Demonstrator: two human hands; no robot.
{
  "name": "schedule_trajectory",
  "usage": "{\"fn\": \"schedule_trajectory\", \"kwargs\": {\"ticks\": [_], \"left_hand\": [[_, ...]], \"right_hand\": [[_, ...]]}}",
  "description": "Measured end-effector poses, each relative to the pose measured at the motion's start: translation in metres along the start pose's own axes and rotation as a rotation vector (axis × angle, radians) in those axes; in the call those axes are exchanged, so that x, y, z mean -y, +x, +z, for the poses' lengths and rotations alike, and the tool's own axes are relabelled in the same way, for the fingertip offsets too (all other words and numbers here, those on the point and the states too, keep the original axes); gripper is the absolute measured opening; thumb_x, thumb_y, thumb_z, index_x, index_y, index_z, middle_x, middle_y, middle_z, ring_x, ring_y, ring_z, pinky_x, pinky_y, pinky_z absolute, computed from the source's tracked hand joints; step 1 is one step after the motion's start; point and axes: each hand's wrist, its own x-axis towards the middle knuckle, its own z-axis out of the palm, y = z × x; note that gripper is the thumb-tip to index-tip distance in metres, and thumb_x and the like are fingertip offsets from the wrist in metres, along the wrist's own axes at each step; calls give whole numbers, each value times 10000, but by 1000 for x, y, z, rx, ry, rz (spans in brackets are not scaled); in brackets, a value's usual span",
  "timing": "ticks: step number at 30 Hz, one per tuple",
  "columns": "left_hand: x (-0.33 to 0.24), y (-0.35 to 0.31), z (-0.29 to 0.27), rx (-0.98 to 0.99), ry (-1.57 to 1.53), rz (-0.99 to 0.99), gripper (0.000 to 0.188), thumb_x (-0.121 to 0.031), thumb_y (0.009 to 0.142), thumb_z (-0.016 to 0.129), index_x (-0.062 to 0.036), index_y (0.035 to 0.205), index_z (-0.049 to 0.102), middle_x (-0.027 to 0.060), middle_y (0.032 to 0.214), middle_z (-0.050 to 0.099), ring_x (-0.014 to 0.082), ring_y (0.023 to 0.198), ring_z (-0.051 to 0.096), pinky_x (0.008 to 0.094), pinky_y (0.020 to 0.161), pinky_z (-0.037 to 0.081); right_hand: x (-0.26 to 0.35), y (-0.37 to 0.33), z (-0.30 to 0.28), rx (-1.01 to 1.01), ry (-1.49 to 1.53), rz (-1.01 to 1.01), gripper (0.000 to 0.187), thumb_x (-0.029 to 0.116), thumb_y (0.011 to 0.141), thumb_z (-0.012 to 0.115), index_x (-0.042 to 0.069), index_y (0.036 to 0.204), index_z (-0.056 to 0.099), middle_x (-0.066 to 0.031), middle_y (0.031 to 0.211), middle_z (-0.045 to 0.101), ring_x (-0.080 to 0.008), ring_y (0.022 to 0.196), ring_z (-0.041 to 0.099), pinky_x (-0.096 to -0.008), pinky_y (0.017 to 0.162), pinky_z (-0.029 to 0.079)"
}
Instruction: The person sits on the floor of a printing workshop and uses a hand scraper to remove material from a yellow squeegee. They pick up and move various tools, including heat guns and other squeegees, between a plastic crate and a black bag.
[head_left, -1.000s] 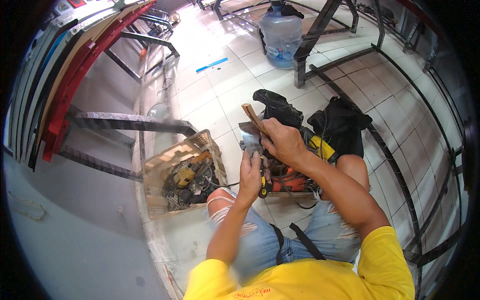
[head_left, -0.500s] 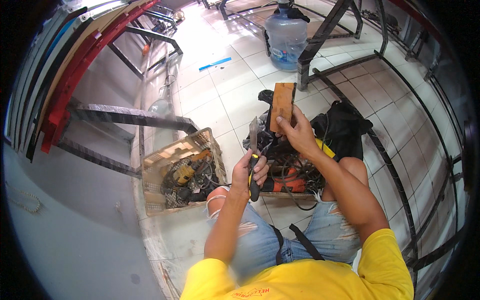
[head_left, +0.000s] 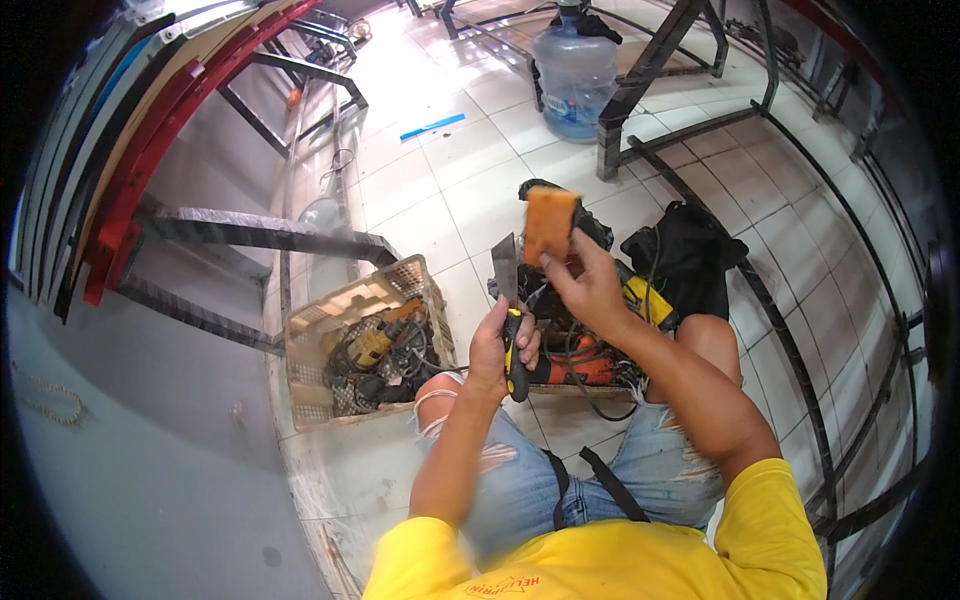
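My left hand (head_left: 503, 350) is closed around the black and yellow handle of a putty knife (head_left: 506, 270), whose flat metal blade points up and away from me. In my right hand (head_left: 588, 283) is an orange rectangular block (head_left: 550, 222) with a dark edge, gripped at its lower right side. The block is held just right of the blade and a little farther off, apart from it. Below my hands, between my knees, lies an orange and black power tool (head_left: 580, 362) among dark cables. Black plastic and cloth lie behind the block.
To the left stands a beige plastic crate (head_left: 300, 345) with a yellow power tool (head_left: 368, 345) and cords in it. A black bag (head_left: 690, 262) lies at the right. Farther off are a large blue water jug (head_left: 575, 80), a blue strip (head_left: 433, 127) and black metal frames (head_left: 640, 95).
My right hand has lowered the orange block slightly, moved it left and tilted it; it looks foreshortened and a bit blurred. The putty knife's blade has turned so its broad face shows more.
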Motion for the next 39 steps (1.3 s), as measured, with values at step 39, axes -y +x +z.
{"fn": "schedule_trajectory", "kwargs": {"ticks": [39], "left_hand": [[-31,-18,-12,-291,990,798,260,-153,936,622,14,1128,565,56,841,652,94,592,580,252,517,490]], "right_hand": [[12,4,-18,475,252,330,346,192,957,588,-40,1211,549,-62,1049,643,-95,946,586,-260,843,481]]}}
